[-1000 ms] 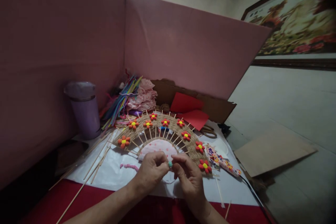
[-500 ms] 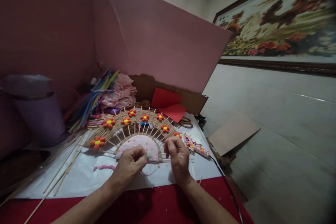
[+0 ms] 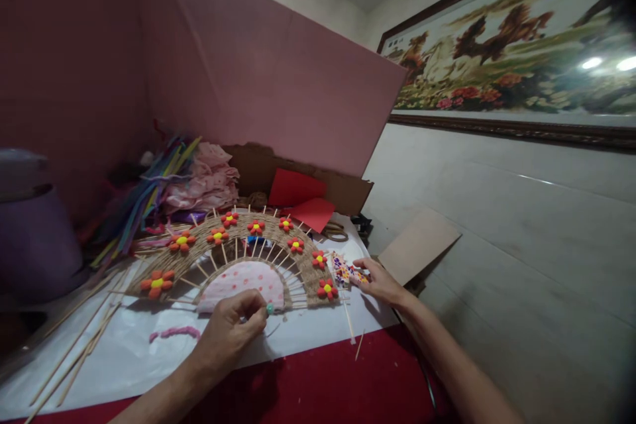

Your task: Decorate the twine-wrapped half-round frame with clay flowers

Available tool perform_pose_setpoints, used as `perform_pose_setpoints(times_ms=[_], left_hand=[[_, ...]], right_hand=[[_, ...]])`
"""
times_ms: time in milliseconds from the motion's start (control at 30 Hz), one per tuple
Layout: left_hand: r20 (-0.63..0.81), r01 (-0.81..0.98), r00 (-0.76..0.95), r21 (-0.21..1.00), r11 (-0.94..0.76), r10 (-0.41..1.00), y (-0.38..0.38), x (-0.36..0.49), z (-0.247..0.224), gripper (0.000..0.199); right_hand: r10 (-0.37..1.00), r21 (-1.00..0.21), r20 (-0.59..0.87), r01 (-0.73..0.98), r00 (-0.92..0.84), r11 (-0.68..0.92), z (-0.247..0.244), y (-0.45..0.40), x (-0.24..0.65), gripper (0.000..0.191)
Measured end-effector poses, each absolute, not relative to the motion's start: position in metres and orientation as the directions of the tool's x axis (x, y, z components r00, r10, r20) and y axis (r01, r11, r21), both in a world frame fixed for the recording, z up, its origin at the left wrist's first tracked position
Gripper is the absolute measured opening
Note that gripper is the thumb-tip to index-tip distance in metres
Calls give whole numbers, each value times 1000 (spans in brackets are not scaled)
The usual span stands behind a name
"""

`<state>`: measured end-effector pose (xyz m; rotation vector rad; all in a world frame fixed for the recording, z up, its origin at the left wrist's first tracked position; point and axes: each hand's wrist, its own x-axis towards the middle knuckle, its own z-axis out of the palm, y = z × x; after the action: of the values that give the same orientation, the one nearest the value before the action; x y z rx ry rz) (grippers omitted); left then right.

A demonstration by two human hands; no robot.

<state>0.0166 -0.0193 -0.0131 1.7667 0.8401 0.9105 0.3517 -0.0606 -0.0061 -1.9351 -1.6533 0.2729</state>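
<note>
A fan-shaped piece (image 3: 308, 275) of woven twine and thin sticks lies on the white sheet, with red and orange flowers on its arc. Its half-round centre (image 3: 248, 278) is pale cloth with pink dots. Before that centre, my left hand (image 3: 236, 324) pinches a small teal piece (image 3: 270, 309) between thumb and fingertips. My right hand (image 3: 380, 281) is at the fan's right, thumb and fingers apart around the handle of a colourfully patterned glue gun (image 3: 348, 271); whether it grips the handle is unclear.
Thin sticks (image 3: 82, 351) and a curved pink strip (image 3: 175, 332) lie at left. A purple bin (image 3: 37, 245) stands far left. Behind the fan are coloured strips (image 3: 166, 179), pink cloth (image 3: 206, 179), red paper (image 3: 298, 189) and scissors (image 3: 335, 232).
My right hand has moved from beside my left hand rightward to the glue gun, its fingers spreading. My left hand still pinches the teal piece. The view has shifted right.
</note>
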Motion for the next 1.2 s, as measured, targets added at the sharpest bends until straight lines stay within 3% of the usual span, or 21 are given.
perform_pose_setpoints(times_ms=[100,267,633,933,1200], left_hand=[[208,150,490,937,-317,847,-18,17,-14,18],[186,168,494,938,-304,849,-18,18,-12,19],[207,208,506,913,-351,837,-17,18,-17,20],[227,229,508,894,-385,831,-14,16,-22,17],[228,239,509,889,-391,830,-13,17,-24,18]], right_hand=[[965,-484,177,871,191,-84,-12,-59,353,25],[974,-422,167,904,155,-72,-11,-60,358,39],[973,-358,186,932,135,-61,-18,-62,377,35],[950,-363,205,919,238,-152,-17,-53,387,17],[945,-444,214,886,246,-131,-11,-55,381,10]])
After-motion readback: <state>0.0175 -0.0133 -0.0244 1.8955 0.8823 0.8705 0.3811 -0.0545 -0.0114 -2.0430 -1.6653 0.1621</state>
